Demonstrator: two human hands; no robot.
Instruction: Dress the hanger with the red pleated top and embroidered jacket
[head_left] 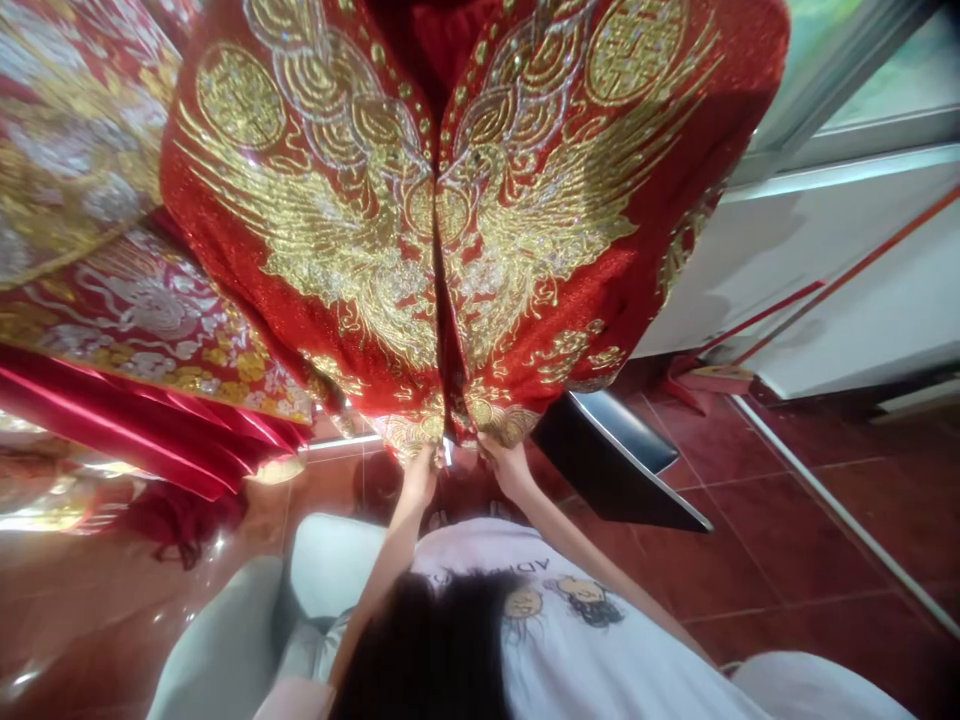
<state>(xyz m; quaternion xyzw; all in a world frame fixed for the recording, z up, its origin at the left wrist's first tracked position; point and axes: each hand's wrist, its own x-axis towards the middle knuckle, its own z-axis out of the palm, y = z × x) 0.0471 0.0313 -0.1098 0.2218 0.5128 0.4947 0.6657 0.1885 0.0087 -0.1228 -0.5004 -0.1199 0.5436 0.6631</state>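
Observation:
A red jacket (525, 340) with gold and silver embroidery hangs in front of me, its front edges nearly together and a dark gap between them. My left hand (422, 472) is closed on the bottom hem beside the front opening. On the other side of the gap, my right hand (506, 466) pinches the opposite hem corner. A small white piece (448, 451), perhaps a tag, shows between the hands. The fingertips are partly hidden by the fabric.
More embroidered garments (142, 310) and shiny red cloth (135, 410) hang at the left. A black panel-like object (607, 460) is behind the jacket at right. A red-handled dustpan or broom (705, 380) leans by the white wall. Pale seats (330, 560) flank me on the tiled floor.

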